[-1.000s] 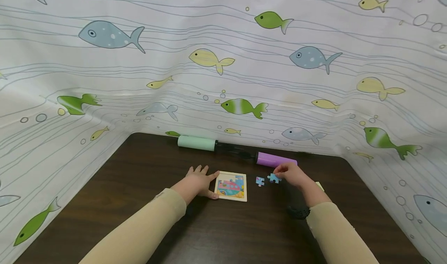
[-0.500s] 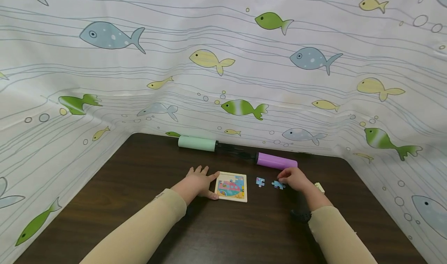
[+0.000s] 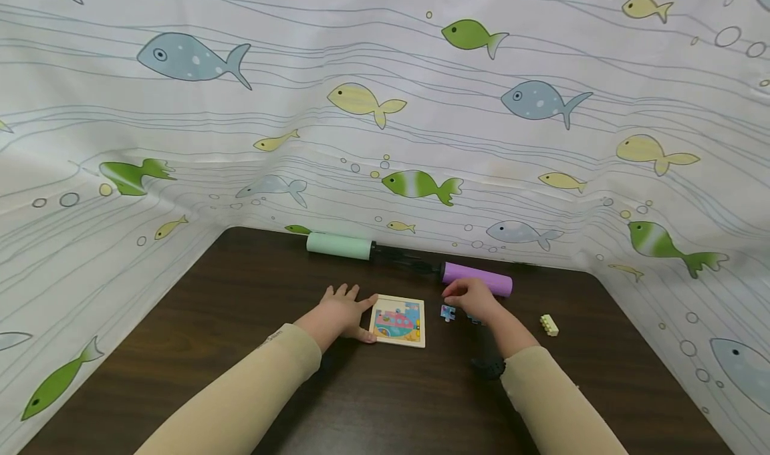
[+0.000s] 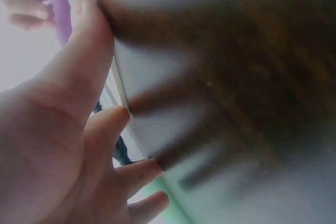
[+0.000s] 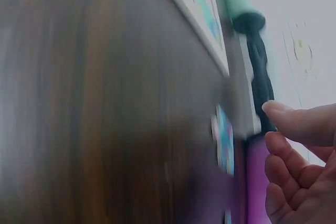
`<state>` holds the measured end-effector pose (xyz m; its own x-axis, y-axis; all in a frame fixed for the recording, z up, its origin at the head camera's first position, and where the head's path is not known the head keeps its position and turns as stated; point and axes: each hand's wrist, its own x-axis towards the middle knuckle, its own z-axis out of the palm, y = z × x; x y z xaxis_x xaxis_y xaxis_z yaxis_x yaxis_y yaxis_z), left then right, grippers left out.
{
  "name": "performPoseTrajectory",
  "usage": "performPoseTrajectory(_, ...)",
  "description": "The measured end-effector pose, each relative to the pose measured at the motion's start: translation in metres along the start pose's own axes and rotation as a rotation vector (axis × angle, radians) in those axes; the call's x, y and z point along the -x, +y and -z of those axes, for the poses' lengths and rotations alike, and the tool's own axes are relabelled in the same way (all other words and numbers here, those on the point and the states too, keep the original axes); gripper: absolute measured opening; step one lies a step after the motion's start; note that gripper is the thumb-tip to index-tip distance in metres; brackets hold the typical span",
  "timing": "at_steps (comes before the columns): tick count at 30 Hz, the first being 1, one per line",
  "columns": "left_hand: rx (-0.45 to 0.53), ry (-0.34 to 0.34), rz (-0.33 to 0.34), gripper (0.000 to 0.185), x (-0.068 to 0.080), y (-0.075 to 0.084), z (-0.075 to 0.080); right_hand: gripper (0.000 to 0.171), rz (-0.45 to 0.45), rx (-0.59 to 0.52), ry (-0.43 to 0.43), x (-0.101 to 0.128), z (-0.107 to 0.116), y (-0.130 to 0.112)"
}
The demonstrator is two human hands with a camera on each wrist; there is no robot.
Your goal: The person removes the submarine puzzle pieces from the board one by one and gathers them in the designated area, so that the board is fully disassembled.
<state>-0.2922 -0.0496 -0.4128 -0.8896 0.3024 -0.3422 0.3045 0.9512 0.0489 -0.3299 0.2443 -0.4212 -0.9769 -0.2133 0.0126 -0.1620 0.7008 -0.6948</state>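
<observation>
A wooden jigsaw tray point(image 3: 391, 304), with part of a submarine picture fitted in it, lies mid-table. My left hand point(image 3: 339, 313) rests at its left side, fingers spread, thumb and index finger at its edge. To the right of the tray lies a loose blue-and-pink jigsaw piece point(image 3: 447, 313). My right hand point(image 3: 472, 298) hovers just above it, fingers curled loosely. In the right wrist view, thumb and fingertips point(image 5: 276, 139) have nothing between them and stand beside that piece. A second blue jigsaw piece point(image 3: 474, 319) is partly hidden under the right hand.
Along the back of the table lie a mint cylinder point(image 3: 339, 246) and a purple cylinder point(image 3: 481, 279), joined by black cords point(image 3: 406, 260). A pale yellow toy brick point(image 3: 549, 325) lies at the right. A fish-patterned curtain point(image 3: 421, 121) surrounds the table.
My right hand set the second blue jigsaw piece down, let go and moved left over the other loose piece. The toy brick came into full view. The left hand stayed put.
</observation>
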Motion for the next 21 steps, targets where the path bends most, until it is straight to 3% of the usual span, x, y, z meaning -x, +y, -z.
performPoseTrajectory(9,0.009,0.004,0.001,0.094,0.0,0.0,-0.001,0.005,0.058,0.014,-0.078,-0.007,-0.038,-0.031)
performPoseTrajectory(21,0.014,0.002,0.005,0.094,-0.003,-0.002,-0.003,0.014,0.041,0.031,-0.124,-0.008,-0.057,-0.042)
